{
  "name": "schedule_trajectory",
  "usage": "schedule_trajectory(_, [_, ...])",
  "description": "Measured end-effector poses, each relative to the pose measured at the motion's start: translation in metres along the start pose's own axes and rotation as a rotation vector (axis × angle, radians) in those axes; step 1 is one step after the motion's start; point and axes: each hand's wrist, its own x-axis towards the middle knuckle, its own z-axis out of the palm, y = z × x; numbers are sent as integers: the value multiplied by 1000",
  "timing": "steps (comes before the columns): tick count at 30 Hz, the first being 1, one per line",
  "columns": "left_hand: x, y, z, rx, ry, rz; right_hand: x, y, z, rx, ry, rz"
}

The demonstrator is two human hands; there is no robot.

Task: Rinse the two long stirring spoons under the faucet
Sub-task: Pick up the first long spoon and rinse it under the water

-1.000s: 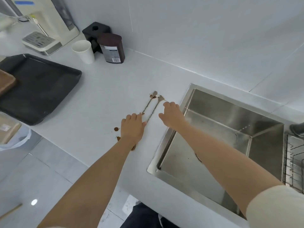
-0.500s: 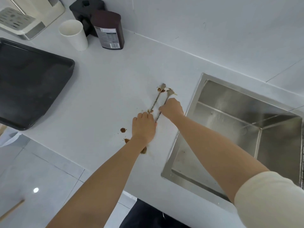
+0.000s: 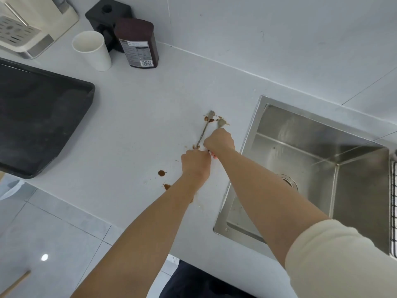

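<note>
Pinching thin stems, my left hand (image 3: 196, 166) holds one spoon (image 3: 203, 131), my right hand (image 3: 219, 139) the other spoon (image 3: 221, 123): light, stiff, sauce-slick.

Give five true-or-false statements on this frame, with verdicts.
1. The left hand and right hand each grip one of the spoons. True.
2. The spoons are inside the sink. False: they are left of the sink, at the counter.
3. The cup lies tipped over. False: the cup stands upright beside the bottle.
4. Brown spills mark the counter near the left hand. True.
5. Water runs into the sink. False: no stream shows.
</note>
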Motion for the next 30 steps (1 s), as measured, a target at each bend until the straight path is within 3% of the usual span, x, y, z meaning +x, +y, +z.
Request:
schedule_trajectory(11, [-1, -3, -5, -128, -35, 15, -3, 5, 1, 113, -29, 24])
schedule_trajectory(19, [-2, -1, -21, -427, -98, -77, -11, 8, -28, 278, -21, 26])
schedule_trajectory(30, [8, 79, -54, -799, -313, 251, -20, 76, -118, 478, 179, 72])
